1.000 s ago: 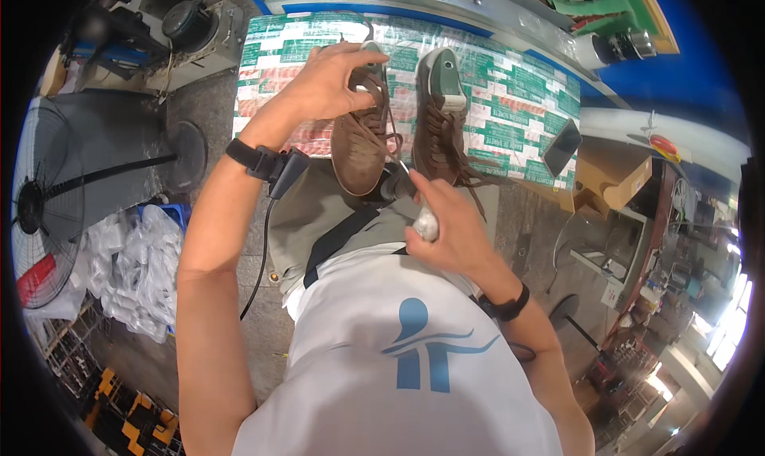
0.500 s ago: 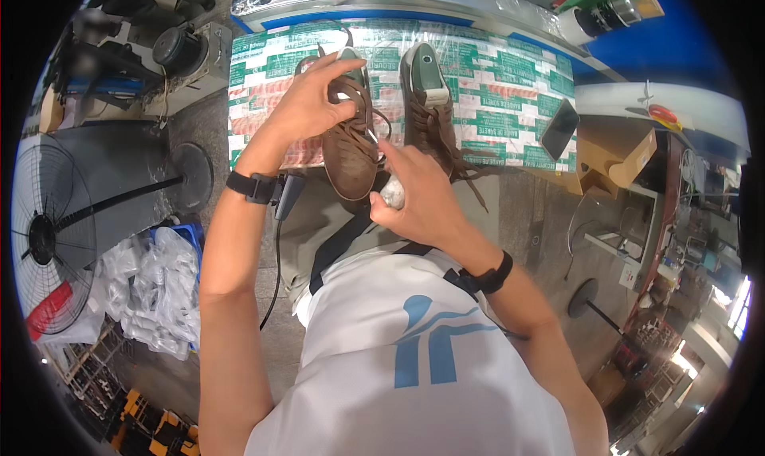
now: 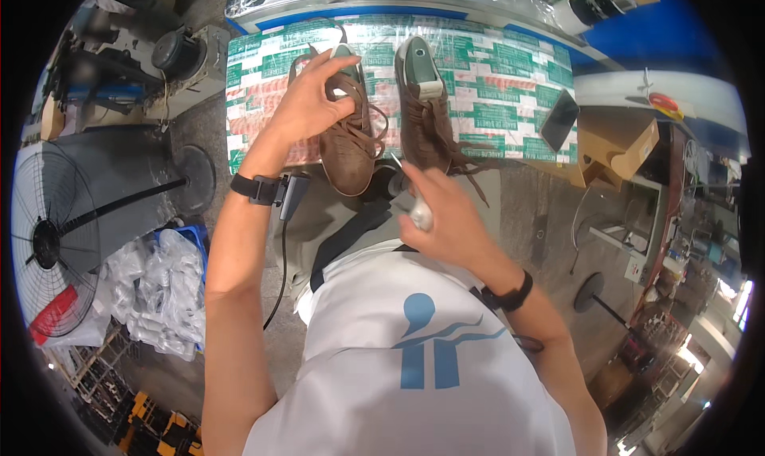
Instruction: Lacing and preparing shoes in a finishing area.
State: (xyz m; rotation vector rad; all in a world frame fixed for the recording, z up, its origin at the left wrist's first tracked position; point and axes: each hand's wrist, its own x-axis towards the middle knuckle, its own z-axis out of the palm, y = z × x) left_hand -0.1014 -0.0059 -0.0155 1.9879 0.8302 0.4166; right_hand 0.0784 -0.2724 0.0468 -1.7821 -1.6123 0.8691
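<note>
Two brown lace-up shoes lie side by side, toes toward me: a left shoe (image 3: 348, 163) and a right shoe (image 3: 426, 129), both with green insoles. My left hand (image 3: 311, 101) curves around the left shoe's upper near its opening, thumb by the laces and index finger over the tongue area; its other fingers are partly hidden. My right hand (image 3: 446, 217) is closed around a thin-tipped tool with a pale handle (image 3: 421, 215). Its narrow metal tip points toward the gap between the shoes, apart from both. A loose lace loop stands off the left shoe.
The shoes rest on a surface wrapped in green-and-white printed tape (image 3: 510, 125). A black phone (image 3: 560, 121) lies at its right end, beside an open cardboard box (image 3: 617, 149). At left stand a floor fan (image 3: 48, 241) and a blue bin of clear plastic bags (image 3: 159, 289).
My right hand has moved down and to the right, drawing the tool's tip away from the left shoe's laces. My left hand has stayed nearly in place on that shoe.
</note>
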